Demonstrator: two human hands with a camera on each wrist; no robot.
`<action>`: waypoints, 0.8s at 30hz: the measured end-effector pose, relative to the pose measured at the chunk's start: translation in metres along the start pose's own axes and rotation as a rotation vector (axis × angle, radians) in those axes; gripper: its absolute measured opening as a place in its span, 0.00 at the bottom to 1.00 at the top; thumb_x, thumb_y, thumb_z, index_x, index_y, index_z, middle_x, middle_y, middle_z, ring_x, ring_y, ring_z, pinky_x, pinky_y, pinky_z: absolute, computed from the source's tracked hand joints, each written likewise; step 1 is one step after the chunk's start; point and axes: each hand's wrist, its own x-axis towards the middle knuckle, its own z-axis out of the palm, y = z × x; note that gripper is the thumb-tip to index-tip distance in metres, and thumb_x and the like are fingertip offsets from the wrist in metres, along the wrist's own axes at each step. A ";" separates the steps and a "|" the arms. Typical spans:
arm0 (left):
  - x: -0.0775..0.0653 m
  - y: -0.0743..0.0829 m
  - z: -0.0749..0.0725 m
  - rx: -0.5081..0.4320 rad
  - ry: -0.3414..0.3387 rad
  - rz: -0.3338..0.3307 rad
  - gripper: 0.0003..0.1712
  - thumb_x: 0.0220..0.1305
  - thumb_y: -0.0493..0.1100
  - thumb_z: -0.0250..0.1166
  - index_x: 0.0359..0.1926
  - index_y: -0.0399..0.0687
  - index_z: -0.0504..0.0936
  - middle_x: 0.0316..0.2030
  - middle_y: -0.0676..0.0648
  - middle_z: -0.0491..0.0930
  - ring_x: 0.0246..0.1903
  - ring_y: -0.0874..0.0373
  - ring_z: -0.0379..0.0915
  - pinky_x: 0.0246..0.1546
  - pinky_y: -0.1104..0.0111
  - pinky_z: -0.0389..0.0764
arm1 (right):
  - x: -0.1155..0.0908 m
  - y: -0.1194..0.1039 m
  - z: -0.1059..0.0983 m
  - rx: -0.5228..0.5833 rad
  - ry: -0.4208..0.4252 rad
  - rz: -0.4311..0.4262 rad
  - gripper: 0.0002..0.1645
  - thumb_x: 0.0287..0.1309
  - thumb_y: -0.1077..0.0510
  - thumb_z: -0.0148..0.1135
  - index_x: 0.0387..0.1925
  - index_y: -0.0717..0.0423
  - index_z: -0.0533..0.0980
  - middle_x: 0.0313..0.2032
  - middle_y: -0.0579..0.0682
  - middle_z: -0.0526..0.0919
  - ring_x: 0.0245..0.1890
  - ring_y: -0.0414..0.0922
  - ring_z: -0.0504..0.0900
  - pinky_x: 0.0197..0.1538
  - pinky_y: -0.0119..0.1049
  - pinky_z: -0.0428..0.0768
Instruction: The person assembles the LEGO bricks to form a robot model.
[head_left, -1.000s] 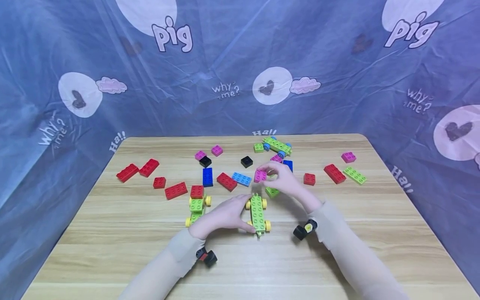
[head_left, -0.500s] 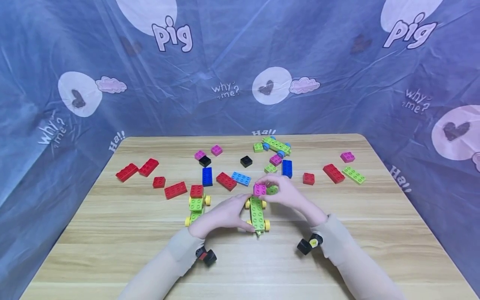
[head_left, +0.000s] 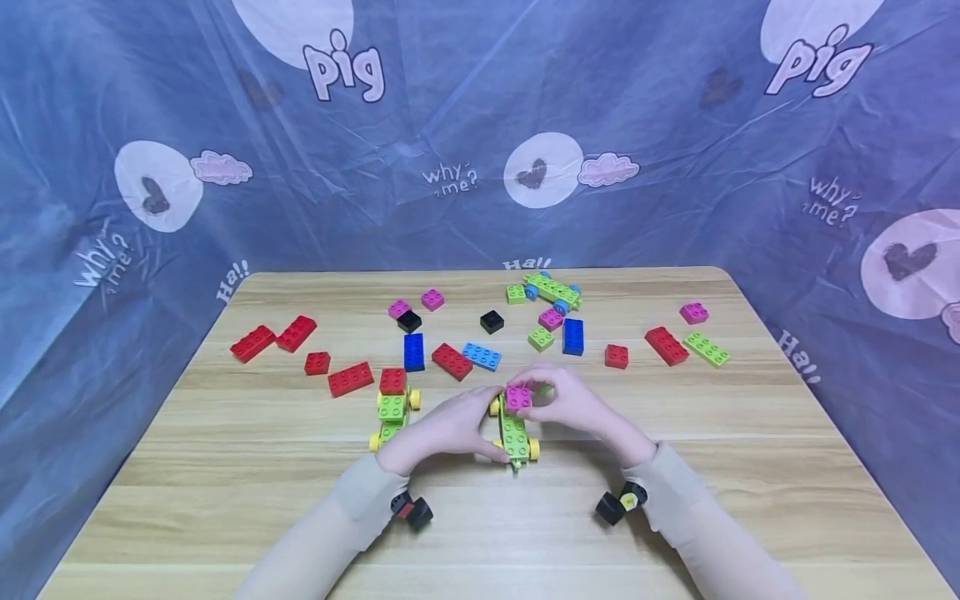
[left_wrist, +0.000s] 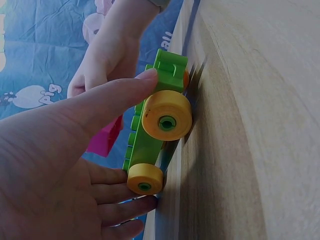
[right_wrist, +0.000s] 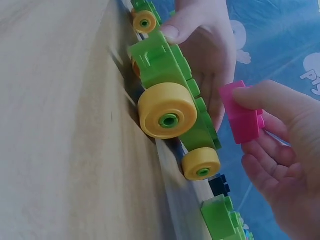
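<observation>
pink brick [head_left: 519, 397]: just above far end of green wheeled base [head_left: 515, 440] | right hand [head_left: 570, 402]: fingers pinching brick | left hand [head_left: 453, 423]: fingers spread wide, holding base lengthwise | handling: likely light, stiff, smooth plastic; best held by side walls, studs clear

You have two yellow-wheeled bases [head_left: 514, 437] and one blue-wheeled base [head_left: 552, 291] before you. You can count five long red bricks [head_left: 351, 379], three square red bricks [head_left: 317, 362], five pink bricks [head_left: 518, 397], including the one you hold, two black bricks [head_left: 492, 321], two dark blue bricks [head_left: 573, 337], one light blue brick [head_left: 482, 356], one long green brick [head_left: 707, 348] and four shorter green bricks [head_left: 541, 337], one mostly hidden.
</observation>
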 end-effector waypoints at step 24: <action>-0.001 0.001 0.000 0.010 -0.001 -0.011 0.64 0.41 0.62 0.77 0.73 0.41 0.55 0.71 0.41 0.60 0.69 0.46 0.58 0.68 0.54 0.61 | -0.001 -0.001 0.005 -0.029 -0.038 0.037 0.23 0.48 0.56 0.73 0.48 0.53 0.80 0.47 0.48 0.84 0.50 0.48 0.79 0.56 0.50 0.76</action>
